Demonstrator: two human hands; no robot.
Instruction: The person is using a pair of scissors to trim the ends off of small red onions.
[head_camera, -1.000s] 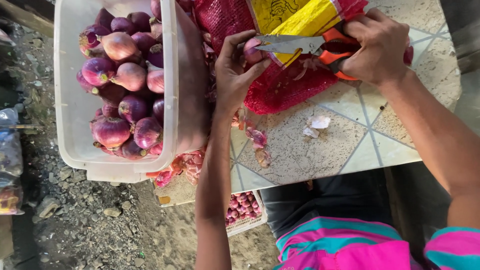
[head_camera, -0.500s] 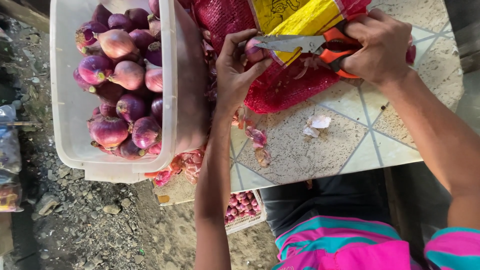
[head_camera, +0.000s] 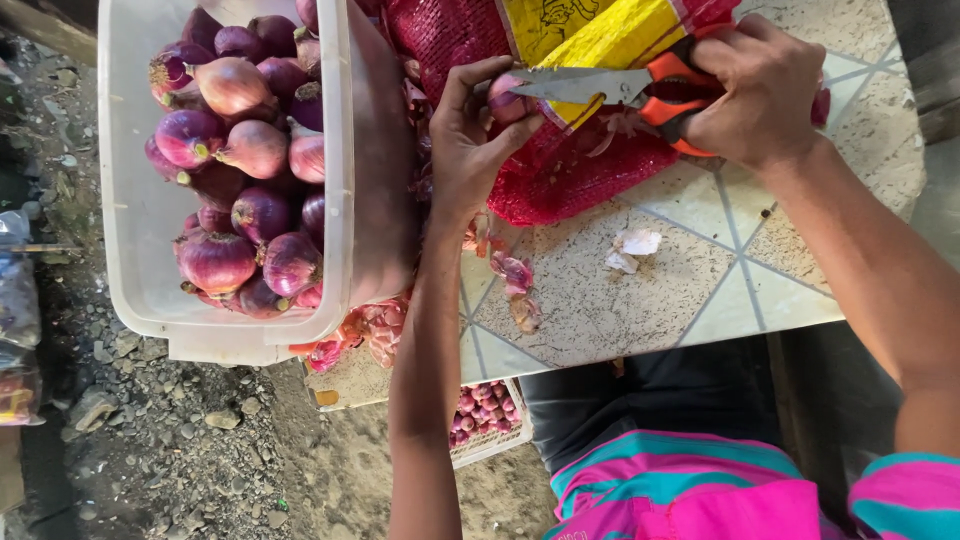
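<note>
Done: clear plastic tub nearly full of trimmed red onions
In hand: left hand pinches small red onion; right hand clenched round orange-handled scissors
Left: red mesh sack appears not yet emptied

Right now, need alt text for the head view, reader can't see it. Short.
Seen from above, the left hand pinches a small red onion while the right hand holds orange-handled scissors with the blades at it, over a red mesh sack on a tiled table. A translucent plastic tub of red onions sits at the left, with loose onion skins on the table.
</note>
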